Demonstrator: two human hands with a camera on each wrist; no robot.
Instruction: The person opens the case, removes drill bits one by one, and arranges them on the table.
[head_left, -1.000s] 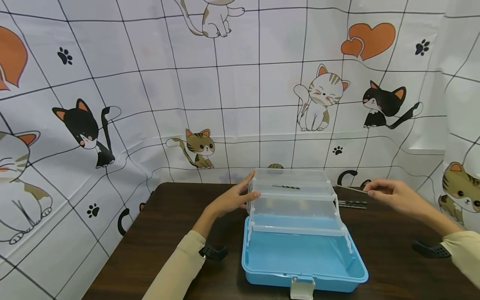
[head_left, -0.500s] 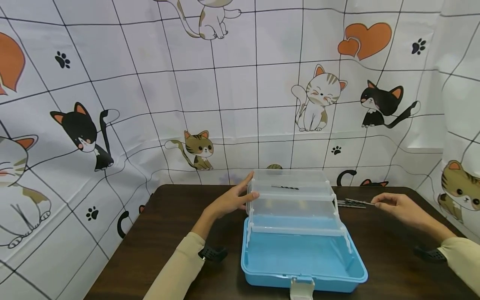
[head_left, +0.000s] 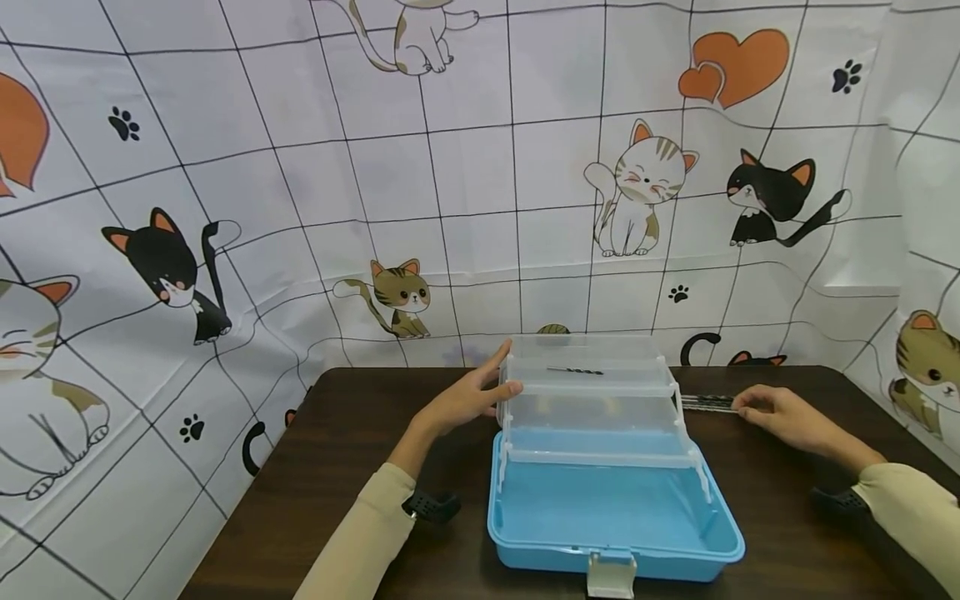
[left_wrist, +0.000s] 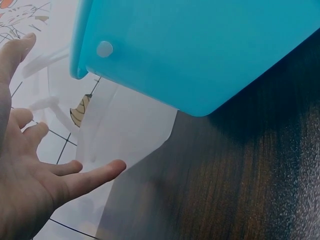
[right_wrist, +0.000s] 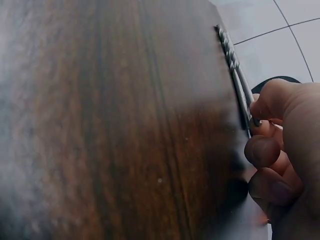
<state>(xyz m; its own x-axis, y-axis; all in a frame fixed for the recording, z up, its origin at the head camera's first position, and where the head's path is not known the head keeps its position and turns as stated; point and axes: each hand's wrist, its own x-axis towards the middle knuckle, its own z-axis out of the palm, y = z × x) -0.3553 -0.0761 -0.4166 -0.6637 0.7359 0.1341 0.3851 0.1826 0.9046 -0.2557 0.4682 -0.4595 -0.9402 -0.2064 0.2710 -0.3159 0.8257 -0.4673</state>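
Observation:
A light-blue toolbox (head_left: pixel 607 560) stands opened on the table, its translucent tiered trays (head_left: pixel 592 457) raised at the back. One dark drill bit (head_left: pixel 574 371) shows in the upper tray. My left hand (head_left: pixel 461 404) touches the trays' left side, thumb in front; in the left wrist view its fingers (left_wrist: pixel 95 180) are spread and fairly straight. Right of the box, my right hand (head_left: pixel 780 418) pinches the end of a drill bit (right_wrist: pixel 244 82) between thumb and finger. Other drill bits (head_left: pixel 701 403) lie beside it on the table, partly hidden by the trays.
The dark wooden table (head_left: pixel 360 475) ends at the back against a white gridded sheet (head_left: pixel 480 183) printed with cats. A white latch (head_left: pixel 611 575) hangs from the toolbox's front. Black bands (head_left: pixel 431 507) show near both wrists.
My right hand has come down from above the table with the drill bit, to the bits lying right of the box. My left hand stays at the trays.

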